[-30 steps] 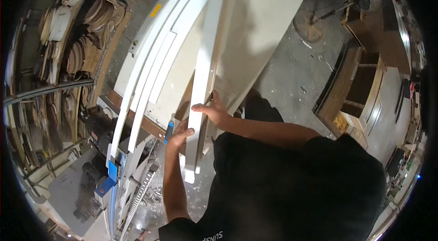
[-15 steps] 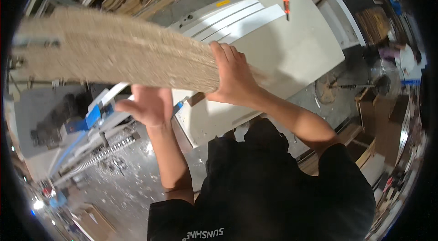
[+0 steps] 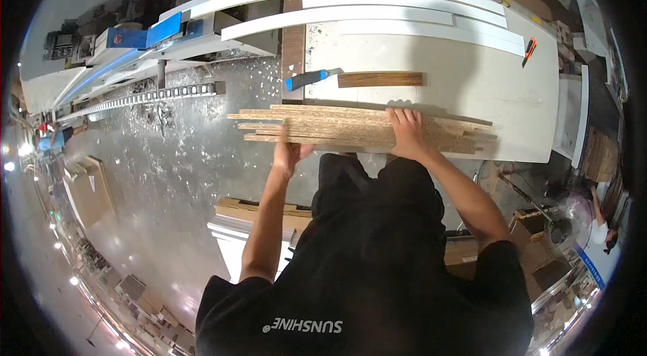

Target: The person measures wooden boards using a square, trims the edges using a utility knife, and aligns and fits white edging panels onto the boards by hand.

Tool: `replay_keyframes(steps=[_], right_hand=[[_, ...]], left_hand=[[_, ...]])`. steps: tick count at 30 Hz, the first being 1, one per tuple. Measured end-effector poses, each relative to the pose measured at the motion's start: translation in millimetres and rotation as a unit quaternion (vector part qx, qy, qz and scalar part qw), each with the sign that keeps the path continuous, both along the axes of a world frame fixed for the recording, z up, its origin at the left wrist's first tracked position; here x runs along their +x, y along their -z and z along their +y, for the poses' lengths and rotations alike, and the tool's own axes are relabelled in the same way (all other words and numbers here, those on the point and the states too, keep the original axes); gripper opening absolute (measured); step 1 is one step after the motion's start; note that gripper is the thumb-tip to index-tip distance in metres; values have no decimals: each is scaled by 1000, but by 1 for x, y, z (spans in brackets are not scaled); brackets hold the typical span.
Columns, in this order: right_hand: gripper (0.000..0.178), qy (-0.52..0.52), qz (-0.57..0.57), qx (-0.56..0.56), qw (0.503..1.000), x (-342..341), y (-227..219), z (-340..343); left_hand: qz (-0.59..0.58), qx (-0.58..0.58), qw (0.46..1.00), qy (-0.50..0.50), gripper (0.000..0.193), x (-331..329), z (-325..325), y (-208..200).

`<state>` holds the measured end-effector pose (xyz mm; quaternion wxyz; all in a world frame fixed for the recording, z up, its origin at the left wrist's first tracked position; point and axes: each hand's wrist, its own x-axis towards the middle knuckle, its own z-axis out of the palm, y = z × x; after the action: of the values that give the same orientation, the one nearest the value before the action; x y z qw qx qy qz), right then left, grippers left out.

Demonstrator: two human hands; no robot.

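A bundle of long particleboard strips (image 3: 337, 123) with rough chipped faces lies level along the near edge of the white tabletop (image 3: 499, 96), its left ends uneven and jutting past the table. My right hand (image 3: 409, 134) is closed over the bundle right of its middle, fingers across the top. At the near side, toward the left end, my left hand (image 3: 288, 156) grips the strips; some of its fingers are hidden. Just beyond the bundle lie a blue-handled knife (image 3: 308, 80) and a short dark wood-grain strip (image 3: 381, 79).
Long white strips (image 3: 404, 16) run along the table's far side, beside an orange utility knife (image 3: 530, 51). A machine with a blue-ended rail (image 3: 164, 29) stands at left. Behind my left arm is a stack of panels (image 3: 232, 231). Another person (image 3: 598, 231) is at far right.
The strip bundle came down from a raised, tilted position at upper left to the table's near edge. My left hand, open beneath it before, now holds it. The view has turned.
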<state>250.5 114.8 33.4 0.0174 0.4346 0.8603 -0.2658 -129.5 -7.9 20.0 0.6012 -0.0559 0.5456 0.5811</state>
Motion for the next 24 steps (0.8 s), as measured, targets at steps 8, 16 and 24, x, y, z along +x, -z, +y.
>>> replay_keyframes(steps=[8, 16, 24], right_hand=[[107, -4, -62, 15, 998, 0, -8, -5], [110, 12, 12, 56, 998, -22, 0, -4], [112, 19, -30, -1, 999, -33, -1, -2]], left_hand=[[725, 157, 531, 410, 48, 62, 123, -56], [739, 267, 240, 571, 51, 134, 229, 31], [725, 125, 599, 317, 36, -58, 100, -77]])
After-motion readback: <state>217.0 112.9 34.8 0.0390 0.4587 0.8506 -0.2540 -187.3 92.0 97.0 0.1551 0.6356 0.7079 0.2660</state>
